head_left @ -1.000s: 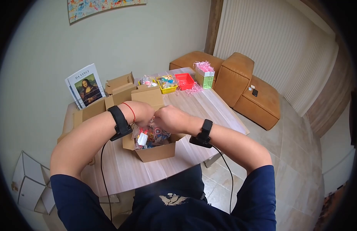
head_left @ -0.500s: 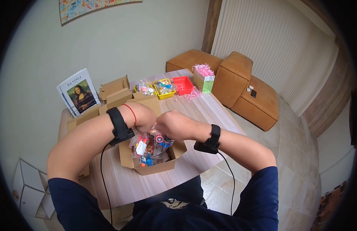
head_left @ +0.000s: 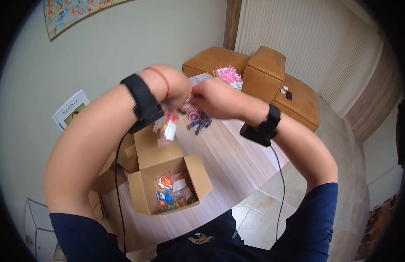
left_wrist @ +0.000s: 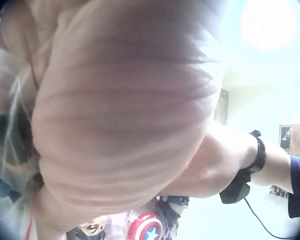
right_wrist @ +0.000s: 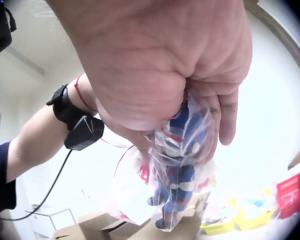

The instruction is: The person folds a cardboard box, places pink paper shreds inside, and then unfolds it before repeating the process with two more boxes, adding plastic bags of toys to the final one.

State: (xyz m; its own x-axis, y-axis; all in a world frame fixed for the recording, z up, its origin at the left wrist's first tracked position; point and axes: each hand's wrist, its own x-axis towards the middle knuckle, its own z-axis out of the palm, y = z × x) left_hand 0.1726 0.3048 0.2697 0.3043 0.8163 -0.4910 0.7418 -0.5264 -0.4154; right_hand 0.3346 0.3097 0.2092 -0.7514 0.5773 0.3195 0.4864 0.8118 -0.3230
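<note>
Both hands are raised close together past the open cardboard box (head_left: pixel 200 179), each gripping bagged toys. Beneath my left hand (head_left: pixel 176 89) hangs a clear plastic bag with a red-and-yellow toy and a white label (head_left: pixel 169 130). My right hand (head_left: pixel 220 99) pinches the top of a clear bag holding a blue toy figure (right_wrist: pixel 177 172). A round red, white and blue shield (left_wrist: pixel 146 229) shows at the bottom of the left wrist view. The left hand's fingers are mostly hidden. Inside the box lie several more bagged toys (head_left: pixel 166 196).
More cardboard boxes (head_left: pixel 128 162) stand left of the open one. The right wrist view shows a yellow basket (right_wrist: pixel 257 220) and a red basket (right_wrist: pixel 292 195). A bag with pink paper shreds (head_left: pixel 228 75) stands at the table's far end, near brown leather seats (head_left: pixel 263 65).
Both hands have risen out of the box with the bagged toys and moved toward the far side of the table. The toys left in the box have come into view.
</note>
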